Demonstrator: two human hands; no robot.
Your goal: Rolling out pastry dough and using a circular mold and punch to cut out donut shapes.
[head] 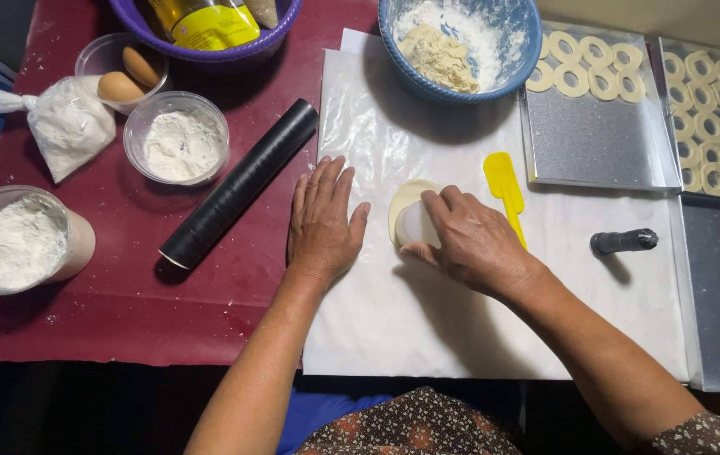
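Observation:
A small flat round of pale dough (404, 199) lies on a white plastic sheet (461, 312). My right hand (471, 243) grips a white round cutter (414, 226) and presses it down on the dough's near edge. Flat on the sheet just left of the dough rests my left hand (323, 221), fingers spread and empty. A yellow spatula (505, 190) lies right behind my right hand.
A black rolling pin (240, 184) lies diagonally at the left. A blue bowl (511, 50) holds dough and flour. Two metal trays (596, 139) at the right carry dough rings (583, 67). A small black cutter (623, 242), flour bowls (176, 139), eggs (120, 86), a flour bag (69, 122).

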